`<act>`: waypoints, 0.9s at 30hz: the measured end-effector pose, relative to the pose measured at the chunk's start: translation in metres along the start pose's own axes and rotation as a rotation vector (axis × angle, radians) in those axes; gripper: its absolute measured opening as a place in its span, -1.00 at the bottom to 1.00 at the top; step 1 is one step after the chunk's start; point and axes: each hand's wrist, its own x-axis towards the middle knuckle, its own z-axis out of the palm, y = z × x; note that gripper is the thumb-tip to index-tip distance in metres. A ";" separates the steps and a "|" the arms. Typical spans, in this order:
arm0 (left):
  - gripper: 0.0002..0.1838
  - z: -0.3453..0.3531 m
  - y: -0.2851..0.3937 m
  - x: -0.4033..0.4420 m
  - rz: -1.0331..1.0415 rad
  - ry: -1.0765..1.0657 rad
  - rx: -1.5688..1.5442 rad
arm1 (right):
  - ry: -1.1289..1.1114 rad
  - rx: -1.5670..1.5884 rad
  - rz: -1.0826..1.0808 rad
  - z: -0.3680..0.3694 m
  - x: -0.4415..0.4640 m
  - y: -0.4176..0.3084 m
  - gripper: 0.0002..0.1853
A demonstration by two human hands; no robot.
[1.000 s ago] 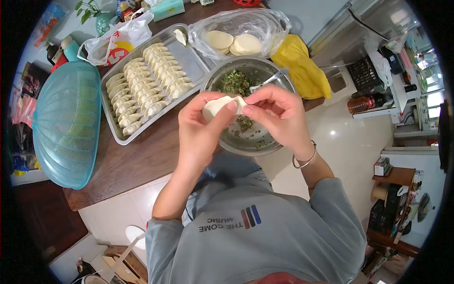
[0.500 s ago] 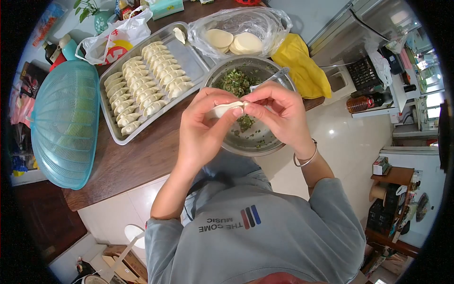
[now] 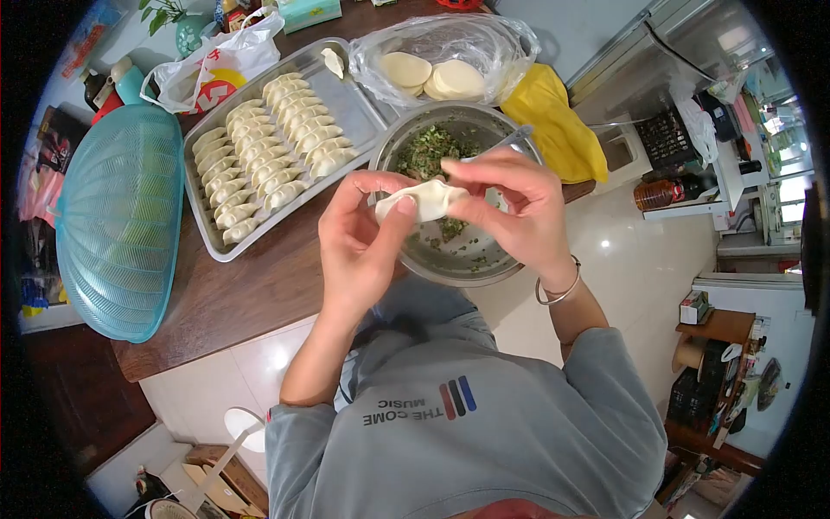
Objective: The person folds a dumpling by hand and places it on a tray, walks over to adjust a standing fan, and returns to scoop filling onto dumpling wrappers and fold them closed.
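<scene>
A pale dumpling (image 3: 425,201) is pinched between both of my hands above the metal bowl (image 3: 471,278). My left hand (image 3: 363,229) grips its left part, thumb across the near face and fingers behind. At the dumpling's right end, my right hand (image 3: 510,203) has its thumb against the dough and its index finger raised just above the edge. Chopped green filling (image 3: 432,151) lies in the bowl below, where a metal utensil handle (image 3: 516,135) rests at the far right rim. How fully the dumpling's edge is sealed is hard to make out.
Left of the bowl, a metal tray (image 3: 359,95) carries rows of folded dumplings (image 3: 251,156). Round wrappers (image 3: 456,80) sit in a clear plastic bag (image 3: 506,39) behind the bowl. A yellow cloth (image 3: 558,125) lies right; a blue mesh cover (image 3: 121,225) stands at the table's left edge.
The dumpling is turned so more of its near face shows. My right index finger has lifted from its edge, and my left thumb has shifted left along it.
</scene>
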 end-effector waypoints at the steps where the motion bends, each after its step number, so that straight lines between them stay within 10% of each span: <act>1: -0.88 0.000 0.000 0.000 0.000 -0.001 -0.001 | -0.005 -0.058 -0.024 0.002 0.002 -0.004 -0.83; 27: -0.91 -0.002 0.002 0.006 0.089 -0.124 0.226 | -0.040 -0.142 0.031 0.006 0.002 -0.006 -0.89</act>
